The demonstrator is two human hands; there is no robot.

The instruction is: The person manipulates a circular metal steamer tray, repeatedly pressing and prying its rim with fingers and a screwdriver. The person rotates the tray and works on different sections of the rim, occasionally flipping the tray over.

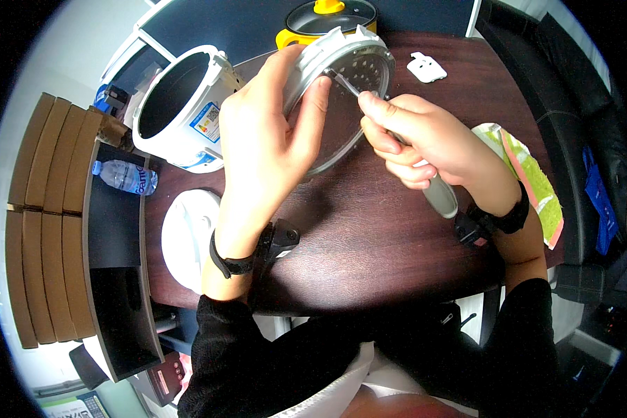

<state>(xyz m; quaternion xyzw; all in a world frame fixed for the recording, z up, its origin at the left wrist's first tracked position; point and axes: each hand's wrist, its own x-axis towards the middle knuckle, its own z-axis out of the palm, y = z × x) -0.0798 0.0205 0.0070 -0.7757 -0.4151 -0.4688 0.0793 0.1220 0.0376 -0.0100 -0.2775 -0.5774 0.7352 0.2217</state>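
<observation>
Tilted up over the table is a round white-rimmed appliance lid with a shiny grey inner side dotted with holes. My left hand grips its left rim, thumb on the inner side and fingers behind, partly hidden. In my right hand is a screwdriver with a grey handle, fingers wrapped round it. Its metal shaft slants up-left, and the tip meets the lid's inner edge near my left thumb. Left of the lid stands a white cooker body with a dark interior. A white round cover lies near my left wrist.
A small white plastic part lies at the far right of the brown table. Behind the lid sits a yellow pan with a glass lid. A green patterned cloth is at the right edge, a water bottle at left.
</observation>
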